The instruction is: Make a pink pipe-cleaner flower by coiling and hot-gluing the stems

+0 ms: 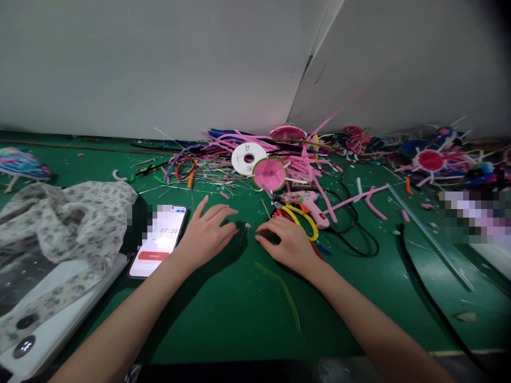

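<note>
Yellowish strip (285, 287) slants toward near right.

A: What sits to the left on the surface (223, 330)?

B: The cloth (96, 223) at the far left, then the phone (164, 234), just left of the left hand (211, 226).

A: And between the hands?

B: A scrap (248, 225); the strip (284, 287) lies nearer the front edge, before the right hand (289, 242).

A: What is behind that hand?

B: The glue gun (309, 205), slightly to its right. Farther back, the round piece (270, 175) partly overlaps the disc (238, 159), both amid loose stems (301, 170) near the wall (159, 64).

A: Far right?

B: A rod (431, 238), with a cable (419, 295) to its front left
</note>
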Motion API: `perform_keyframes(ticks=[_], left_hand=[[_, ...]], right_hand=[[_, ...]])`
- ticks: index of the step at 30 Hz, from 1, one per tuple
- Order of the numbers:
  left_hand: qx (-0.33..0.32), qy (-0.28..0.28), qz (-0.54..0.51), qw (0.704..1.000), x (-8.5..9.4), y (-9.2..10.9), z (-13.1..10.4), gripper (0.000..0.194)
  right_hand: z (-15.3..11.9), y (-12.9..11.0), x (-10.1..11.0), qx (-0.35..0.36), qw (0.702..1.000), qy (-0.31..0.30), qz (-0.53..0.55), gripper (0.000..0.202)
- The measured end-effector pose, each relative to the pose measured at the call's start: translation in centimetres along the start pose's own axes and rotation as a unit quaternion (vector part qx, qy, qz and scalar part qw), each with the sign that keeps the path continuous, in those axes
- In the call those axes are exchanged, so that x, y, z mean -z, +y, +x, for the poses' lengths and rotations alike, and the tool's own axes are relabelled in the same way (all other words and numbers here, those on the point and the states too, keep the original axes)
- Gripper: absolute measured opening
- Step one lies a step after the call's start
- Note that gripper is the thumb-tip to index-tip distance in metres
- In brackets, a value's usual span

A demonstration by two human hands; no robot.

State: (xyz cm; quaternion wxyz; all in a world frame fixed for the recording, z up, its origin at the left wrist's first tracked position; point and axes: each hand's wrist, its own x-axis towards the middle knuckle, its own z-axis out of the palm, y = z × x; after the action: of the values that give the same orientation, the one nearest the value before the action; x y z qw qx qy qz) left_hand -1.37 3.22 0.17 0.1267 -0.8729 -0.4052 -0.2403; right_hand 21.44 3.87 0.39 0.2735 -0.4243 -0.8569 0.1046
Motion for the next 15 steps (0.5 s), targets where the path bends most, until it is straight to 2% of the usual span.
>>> perform_keyframes(ticks=[5,10,12,15], left_hand=[[-0.001,0.004,0.004,1.000,0.2,0.1,0.1,0.015],[0.007,-0.019,0.000,1.000,0.3,0.0,0.1,0.015],[0.015,-0.026,-0.010,1.000,0.4,0.0,0.1,0.013],[0.036,-0.036,-0.024,0.998,1.0,0.2,0.3,0.015]], right_hand=[[0.0,0.1,0.5,0.054,0.998,-0.007,-0.037,0.011],[0.1,-0.2,1.3,0.034,0.999,-0.020,-0.033,0.011],[0.1,-0.3,1.3,0.002,1.000,0.012,-0.020,0.013],[0.2,-0.2,1.0,-0.061,0.994,0.092,0.006,0.014]])
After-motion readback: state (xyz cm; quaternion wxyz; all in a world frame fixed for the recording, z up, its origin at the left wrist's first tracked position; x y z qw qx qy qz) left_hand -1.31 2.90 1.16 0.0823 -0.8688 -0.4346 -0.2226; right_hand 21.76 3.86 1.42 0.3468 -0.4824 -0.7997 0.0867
